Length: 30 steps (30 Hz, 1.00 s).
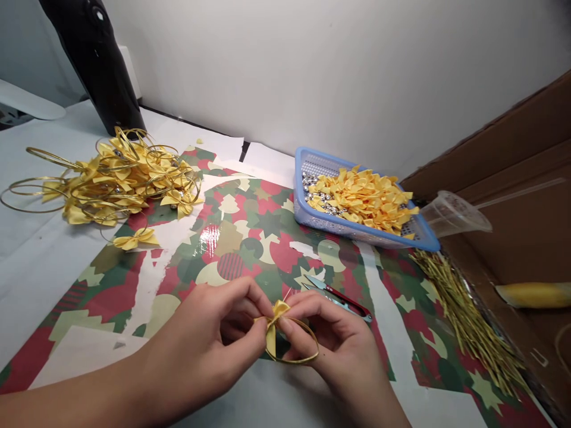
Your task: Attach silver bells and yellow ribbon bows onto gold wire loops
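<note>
Toward the near edge of the bench [27, 148], the left hand [227, 339] and right hand [339, 342] pinch a yellow bow [270, 343] with a gold loop [307, 359], fingers closed; it looks part-made. Looped bows [129, 184] heaped toward the far left corner seem finished; many ribbon pieces [368, 196] in the blue basket [352, 232] by the far edge, and stems [473, 321] along the right edge, appear unused.

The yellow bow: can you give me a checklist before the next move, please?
1. Yellow bow pinched by the left hand and right hand: ok.
2. Gold loop fastened to it: cannot tell, fingers hide the join.
3. Snips well away from the right hand: not ok, they lie close by.
4. Yellow pieces inside the blue basket: ok.
5. Pile of bows apart from both hands: ok.
</note>
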Motion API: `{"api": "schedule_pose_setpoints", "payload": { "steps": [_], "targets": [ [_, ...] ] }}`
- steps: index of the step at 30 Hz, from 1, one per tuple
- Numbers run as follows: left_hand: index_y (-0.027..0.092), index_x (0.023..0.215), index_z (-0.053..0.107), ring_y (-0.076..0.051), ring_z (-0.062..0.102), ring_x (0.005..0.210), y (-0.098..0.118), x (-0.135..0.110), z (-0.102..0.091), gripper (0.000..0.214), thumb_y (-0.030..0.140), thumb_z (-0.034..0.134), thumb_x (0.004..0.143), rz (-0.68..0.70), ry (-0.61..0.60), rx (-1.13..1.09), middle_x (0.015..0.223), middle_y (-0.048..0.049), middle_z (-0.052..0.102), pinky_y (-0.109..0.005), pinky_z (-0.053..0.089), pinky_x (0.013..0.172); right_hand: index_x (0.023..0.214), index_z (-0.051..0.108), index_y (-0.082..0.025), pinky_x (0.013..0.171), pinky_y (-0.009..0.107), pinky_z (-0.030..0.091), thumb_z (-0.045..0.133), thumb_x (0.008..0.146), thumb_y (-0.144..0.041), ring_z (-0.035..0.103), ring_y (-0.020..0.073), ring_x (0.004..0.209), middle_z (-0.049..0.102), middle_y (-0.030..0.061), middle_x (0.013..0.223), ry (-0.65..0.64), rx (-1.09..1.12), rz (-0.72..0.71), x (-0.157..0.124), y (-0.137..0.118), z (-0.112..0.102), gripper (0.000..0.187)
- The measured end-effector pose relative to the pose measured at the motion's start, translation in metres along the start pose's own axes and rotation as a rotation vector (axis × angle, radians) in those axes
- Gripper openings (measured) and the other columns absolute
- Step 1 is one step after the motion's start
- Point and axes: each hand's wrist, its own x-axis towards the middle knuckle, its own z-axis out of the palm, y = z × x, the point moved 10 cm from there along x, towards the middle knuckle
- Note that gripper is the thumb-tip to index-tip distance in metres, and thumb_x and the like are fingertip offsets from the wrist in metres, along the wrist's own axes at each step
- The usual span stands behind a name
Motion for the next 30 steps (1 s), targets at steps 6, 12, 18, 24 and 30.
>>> {"api": "schedule_pose_setpoints", "payload": {
  "steps": [6, 12, 18, 24, 30],
  "targets": [
    [0.02, 0.077, 0.052, -0.012, 0.061, 0.057, 0.0, -0.001, 0.002, 0.014, 0.031, 0.055, 0.084, -0.019, 0.002, -0.026, 0.067, 0.0001, 0.068, -0.018, 0.042, 0.048, 0.066, 0.069, -0.021, 0.048, 0.018, 0.056, 0.074, 0.072, -0.028, 0.057, 0.0126, 0.066, 0.056, 0.002, 0.076, -0.001, 0.028, 0.008, -0.002, 0.001, 0.001, 0.01],
    [0.02, 0.075, 0.05, -0.01, 0.06, 0.058, -0.007, 0.001, 0.001, 0.012, 0.023, 0.061, 0.079, -0.057, 0.021, -0.102, 0.065, 0.003, 0.066, -0.016, 0.042, 0.049, 0.068, 0.068, -0.021, 0.053, 0.019, 0.053, 0.073, 0.074, -0.031, 0.057, 0.0141, 0.072, 0.056, 0.0022, 0.081, 0.044, -0.036, 0.031, -0.008, 0.004, 0.0, 0.013],
    [0.02, 0.074, 0.045, -0.007, 0.053, 0.052, -0.015, 0.0, -0.001, 0.018, 0.016, 0.062, 0.075, -0.105, 0.009, -0.161, 0.059, 0.0078, 0.056, -0.015, 0.037, 0.046, 0.08, 0.06, -0.022, 0.049, 0.017, 0.045, 0.065, 0.081, -0.023, 0.056, 0.011, 0.067, 0.059, 0.0028, 0.09, -0.098, -0.216, -0.102, -0.006, -0.017, 0.004, 0.004],
    [0.02, 0.074, 0.041, -0.008, 0.051, 0.053, -0.007, 0.002, -0.002, 0.019, 0.019, 0.059, 0.08, -0.048, -0.029, -0.165, 0.061, 0.0072, 0.054, -0.017, 0.035, 0.048, 0.115, 0.05, -0.026, 0.055, 0.022, 0.047, 0.057, 0.084, -0.016, 0.055, 0.0106, 0.063, 0.062, 0.0021, 0.093, -0.347, -0.433, -0.095, -0.001, -0.017, 0.012, 0.034],
    [0.021, 0.075, 0.04, -0.009, 0.047, 0.055, 0.001, 0.0, -0.005, 0.019, 0.022, 0.057, 0.081, 0.004, -0.033, -0.113, 0.061, 0.0072, 0.051, -0.02, 0.034, 0.05, 0.087, 0.063, -0.02, 0.059, 0.024, 0.05, 0.056, 0.087, -0.024, 0.063, 0.0143, 0.07, 0.067, 0.0024, 0.082, -0.322, -0.51, -0.111, 0.015, -0.026, 0.005, 0.009]
  ]
}}
